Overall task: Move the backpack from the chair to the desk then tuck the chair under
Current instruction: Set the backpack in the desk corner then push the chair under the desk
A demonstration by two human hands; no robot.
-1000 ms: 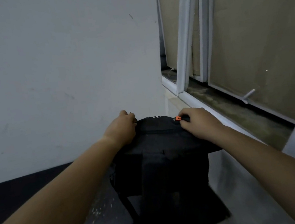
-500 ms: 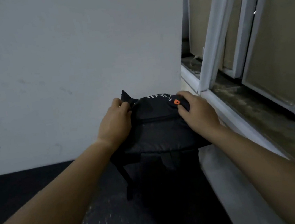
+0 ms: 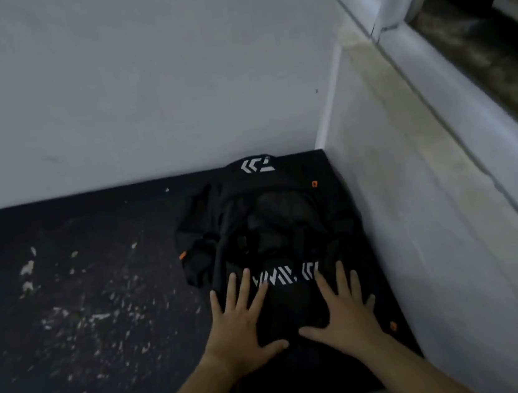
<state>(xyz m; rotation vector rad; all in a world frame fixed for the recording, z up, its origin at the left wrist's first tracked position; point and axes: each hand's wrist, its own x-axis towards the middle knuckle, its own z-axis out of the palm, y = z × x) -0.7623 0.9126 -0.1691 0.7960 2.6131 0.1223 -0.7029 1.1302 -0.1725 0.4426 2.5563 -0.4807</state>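
A black backpack (image 3: pixel 270 221) with white logo marks and small orange zipper tabs lies flat on the dark desk top (image 3: pixel 84 299), pushed into the right rear corner against the walls. My left hand (image 3: pixel 241 326) rests flat on its near left part, fingers spread. My right hand (image 3: pixel 344 316) lies flat on its near right part, fingers spread too. Neither hand grips anything. The chair is not in view.
The desk surface is black with many pale scuffs and flecks on its left half. A white wall (image 3: pixel 139 80) runs behind it and another white wall (image 3: pixel 432 207) bounds its right side. A window sill and frame (image 3: pixel 458 25) sit at the upper right.
The backpack went from upright, held at its top by both hands, to lying flat on the desk. Both hands let go and now rest open on its near end.
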